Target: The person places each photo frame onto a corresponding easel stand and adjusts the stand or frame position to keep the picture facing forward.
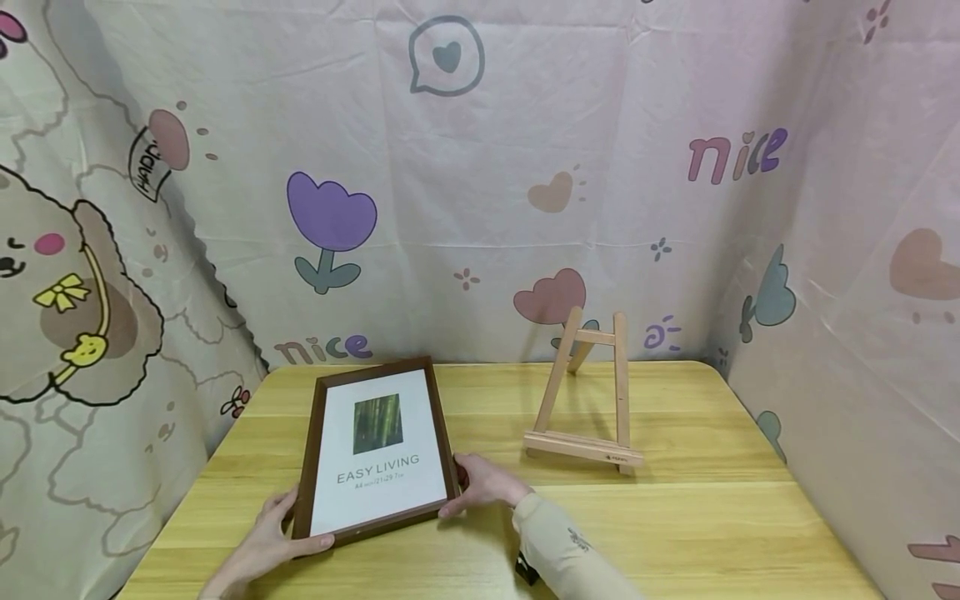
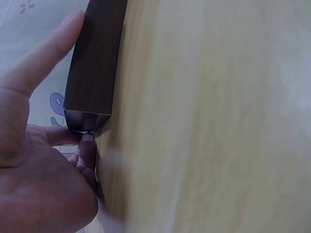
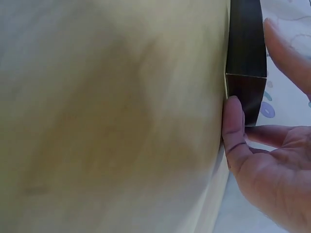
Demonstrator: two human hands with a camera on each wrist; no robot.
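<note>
Apparently tilted, the frame's edges [image 1: 443,429] clear the easel [image 1: 582,447].

Wooden easel [image 1: 583,447] standing on yellowish wood-grain table [image 1: 697,508], pale cloth backdrop [image 1: 457,158] — cartoon-printed — behind

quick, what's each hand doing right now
Left hand: holding the brown rectangular picture frame by its near left corner.
Right hand: holding that frame by its near right corner.

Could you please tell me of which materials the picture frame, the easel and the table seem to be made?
Picture frame: perhaps wood or wood-look board; dark brown, smooth, slightly glossy edges.
Easel: probably wood; pale tan, matte-looking bars.
Table: wood or printed laminate; yellowish, grain-like streaks leave both possible.
</note>
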